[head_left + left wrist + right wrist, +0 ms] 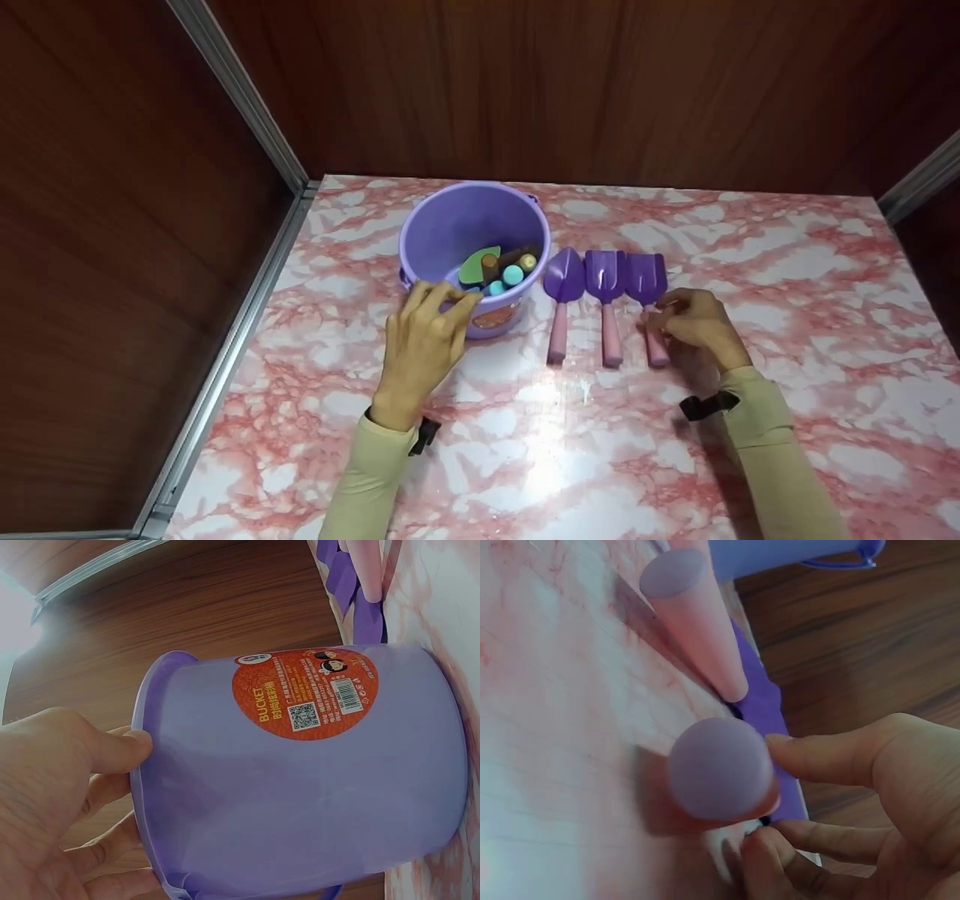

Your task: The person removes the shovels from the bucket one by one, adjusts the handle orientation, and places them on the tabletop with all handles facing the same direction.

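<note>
A purple bucket stands upright on the table with toy pieces inside, among them a green boat-shaped piece and turquoise-ended ones. My left hand grips its near rim; in the left wrist view the thumb presses the outside while the fingers go over the edge. Right of the bucket lie three toy shovels with purple blades and pink handles: a pointed one, a middle one and a square-bladed one. At the square-bladed shovel, my right hand pinches the handle near the blade, thumb and fingers on opposite sides.
The red-and-white marbled table reaches back to a brown wood panel. A second panel with a metal rail closes the left side. On the bucket's front is a red label.
</note>
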{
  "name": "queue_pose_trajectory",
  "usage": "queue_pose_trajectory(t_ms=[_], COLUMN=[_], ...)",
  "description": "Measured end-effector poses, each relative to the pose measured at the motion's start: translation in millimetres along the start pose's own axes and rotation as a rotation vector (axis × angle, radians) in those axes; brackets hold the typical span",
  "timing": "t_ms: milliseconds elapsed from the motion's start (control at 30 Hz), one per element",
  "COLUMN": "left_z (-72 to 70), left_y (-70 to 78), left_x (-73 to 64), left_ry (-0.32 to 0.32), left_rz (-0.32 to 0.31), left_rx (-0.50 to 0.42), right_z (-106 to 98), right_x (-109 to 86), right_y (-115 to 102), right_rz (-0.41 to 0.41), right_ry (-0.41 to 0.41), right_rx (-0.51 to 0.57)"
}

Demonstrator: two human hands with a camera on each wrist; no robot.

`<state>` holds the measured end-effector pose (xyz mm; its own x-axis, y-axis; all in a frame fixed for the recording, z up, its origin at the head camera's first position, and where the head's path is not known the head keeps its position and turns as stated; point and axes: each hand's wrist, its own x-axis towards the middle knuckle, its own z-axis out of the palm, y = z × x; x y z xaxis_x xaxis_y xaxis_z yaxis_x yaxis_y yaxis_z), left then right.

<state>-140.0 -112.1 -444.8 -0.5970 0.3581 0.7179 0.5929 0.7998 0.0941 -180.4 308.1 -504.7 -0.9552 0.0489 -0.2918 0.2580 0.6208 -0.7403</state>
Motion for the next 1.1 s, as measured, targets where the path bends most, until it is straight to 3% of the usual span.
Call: queue_pose_trajectory(t_ms=[167,367,600,767,1100], left_z=[0.1,0.9,1.0,1.6,1.0], left_y=[1.0,3.0,3.9,3.5,3.0], left_x=[-0.2,1.1,1.6,1.2,0.9], left_ry=[-0.014,-0.045,-0.067,-0.056,-0.062], left_rz=[0.007,0.004,-0.004,-0.006,-0.003], left_rx=[0.026,0.073,0.094,0.096,0.098], right_z=[-5,-7,-8,-1,13], right_x=[1.1,-0.4,2.8,16.9,24.3], right_y=[-20,-60,-126,-167,-219], right_rz=[-0.089,-0.28,-0.449,-0.528,-0.677], right_ry=[0.074,0.164,0.109,0.092,0.068], right_rx=[-0.119,-0.17,-0.17,-0.187,-0.24])
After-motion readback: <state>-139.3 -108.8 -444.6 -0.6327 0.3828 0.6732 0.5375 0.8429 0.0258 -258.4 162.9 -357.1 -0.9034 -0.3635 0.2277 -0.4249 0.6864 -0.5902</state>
